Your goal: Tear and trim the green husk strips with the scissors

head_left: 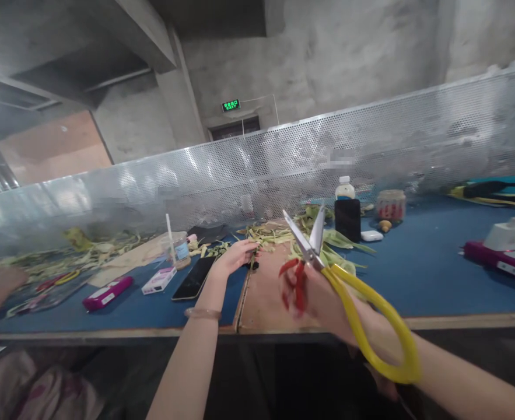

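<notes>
My right hand (pixel 318 297) grips a pair of scissors (pixel 312 256) with one yellow handle loop and one red one. Their blades are spread and point up, away from me, above a bare brown board. My left hand (pixel 237 256) reaches over the table with its fingers stretched out, beside pale green husk-like leaf scraps (pixel 270 235). A small dark thing (pixel 252 266) lies under its fingertips; whether they touch it I cannot tell. Longer green leaves (pixel 336 248) lie behind the scissors. A bracelet circles my left wrist.
On the left are a black phone (pixel 196 278), a small box (pixel 158 280), a cup with a straw (pixel 179 251), a purple device (pixel 107 293) and another person's hand (pixel 3 286). A bottle (pixel 345 188), a jar (pixel 391 205) and a charger (pixel 507 234) stand right. A perforated metal panel (pixel 213 181) runs behind.
</notes>
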Tool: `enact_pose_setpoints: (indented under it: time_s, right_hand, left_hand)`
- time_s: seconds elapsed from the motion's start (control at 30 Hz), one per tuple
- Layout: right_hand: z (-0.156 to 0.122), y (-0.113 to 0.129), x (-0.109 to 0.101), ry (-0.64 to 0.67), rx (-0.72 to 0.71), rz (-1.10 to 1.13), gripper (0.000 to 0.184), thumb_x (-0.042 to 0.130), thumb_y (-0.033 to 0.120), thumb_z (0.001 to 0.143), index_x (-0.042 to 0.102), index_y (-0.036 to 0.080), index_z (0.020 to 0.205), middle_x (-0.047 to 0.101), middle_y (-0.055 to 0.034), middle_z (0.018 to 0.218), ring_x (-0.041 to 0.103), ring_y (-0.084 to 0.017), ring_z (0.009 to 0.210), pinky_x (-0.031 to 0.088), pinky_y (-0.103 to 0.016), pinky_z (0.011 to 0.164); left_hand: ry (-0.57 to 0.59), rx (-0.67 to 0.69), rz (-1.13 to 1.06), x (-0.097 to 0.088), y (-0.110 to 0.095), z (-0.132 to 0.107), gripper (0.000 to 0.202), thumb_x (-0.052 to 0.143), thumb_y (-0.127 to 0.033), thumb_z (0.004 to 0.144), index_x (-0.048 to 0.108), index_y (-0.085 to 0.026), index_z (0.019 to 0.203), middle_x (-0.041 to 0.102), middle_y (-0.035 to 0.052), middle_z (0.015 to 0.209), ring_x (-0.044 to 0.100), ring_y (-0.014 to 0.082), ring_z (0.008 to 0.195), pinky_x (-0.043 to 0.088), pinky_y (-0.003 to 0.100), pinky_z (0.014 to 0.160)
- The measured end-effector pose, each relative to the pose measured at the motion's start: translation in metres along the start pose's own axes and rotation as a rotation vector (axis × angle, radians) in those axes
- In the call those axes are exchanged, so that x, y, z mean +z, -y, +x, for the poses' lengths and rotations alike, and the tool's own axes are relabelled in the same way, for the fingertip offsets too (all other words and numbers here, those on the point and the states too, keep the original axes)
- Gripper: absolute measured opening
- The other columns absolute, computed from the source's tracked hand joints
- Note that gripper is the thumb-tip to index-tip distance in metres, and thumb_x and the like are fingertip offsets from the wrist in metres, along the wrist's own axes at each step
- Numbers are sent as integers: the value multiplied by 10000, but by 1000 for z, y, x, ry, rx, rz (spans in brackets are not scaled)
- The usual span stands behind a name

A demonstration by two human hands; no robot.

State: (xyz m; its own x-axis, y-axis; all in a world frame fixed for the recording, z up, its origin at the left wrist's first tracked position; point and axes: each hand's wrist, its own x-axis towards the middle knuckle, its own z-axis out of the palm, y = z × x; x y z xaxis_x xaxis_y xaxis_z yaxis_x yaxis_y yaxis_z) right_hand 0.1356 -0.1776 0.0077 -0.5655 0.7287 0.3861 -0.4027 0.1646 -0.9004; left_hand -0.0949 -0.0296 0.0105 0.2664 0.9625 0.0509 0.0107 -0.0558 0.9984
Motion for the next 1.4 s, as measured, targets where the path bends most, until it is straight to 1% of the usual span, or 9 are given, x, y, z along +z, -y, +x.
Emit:
enact_pose_setpoints:
  time_s: [0.07,0.17,0.27,0.37,0.47,0.6,0.73,1.1,1.4]
  right_hand:
    - [-13,-18,19,170,266,399,296,345,456,818,426,180,746,441,-13,719,413,-92,581,340,-219,515]
    - [-26,-54,39,328,492,628,216,373,343,781,438,154,700,452,-14,655,421,-86,556,295,-202,497]
    - [-26,-90,47,357,588,580,148,416,247,713,478,119,671,504,-30,629,458,-82,573,289,-195,548]
    - [-19,-116,47,311,634,641,163,412,265,690,478,125,642,518,-33,631,477,-98,601,304,-216,576]
    - [-15,-133,45,239,717,758,163,418,291,678,471,138,662,509,-17,653,460,-91,574,270,-210,510]
    - [-15,-152,46,214,688,809,242,396,370,678,476,142,660,500,-18,617,437,-94,526,205,-204,441]
    - [-18,-166,46,223,674,858,265,401,411,676,458,155,636,511,-22,610,465,-111,560,282,-214,497]
    - [-33,-176,49,215,606,897,245,446,364,674,516,129,676,510,-18,620,511,-129,637,306,-222,572]
    - [-47,-177,45,159,654,922,180,511,290,670,535,112,666,519,-17,637,489,-93,642,339,-230,715]
  left_hand:
    - [2,3,-4,-1,0,0,194,635,-229,679,561,-124,825,634,82,851,594,115,647,477,254,640]
    - [16,5,-12,0,0,-1,191,637,-220,677,553,-124,819,635,80,841,597,120,648,480,258,636]
    - [16,12,-6,1,0,-1,180,630,-212,682,545,-121,812,635,88,844,602,122,655,480,253,622]
    - [12,20,-4,1,1,-1,174,629,-208,682,543,-119,805,637,95,841,603,119,657,478,244,614]
    - [22,24,-13,1,1,0,180,636,-210,677,540,-119,799,637,100,842,606,124,666,477,245,616]
    - [21,22,-12,0,1,-1,197,645,-225,670,544,-119,802,636,105,853,604,127,667,477,251,621]
    - [21,10,5,-1,2,-1,199,639,-248,679,561,-123,811,635,95,861,598,116,657,476,254,634]
    - [34,4,19,0,1,-1,183,626,-240,690,551,-121,807,632,98,854,593,117,653,477,256,635]
    - [33,10,31,1,1,-1,173,619,-236,696,560,-114,803,626,92,840,588,115,648,474,251,627]
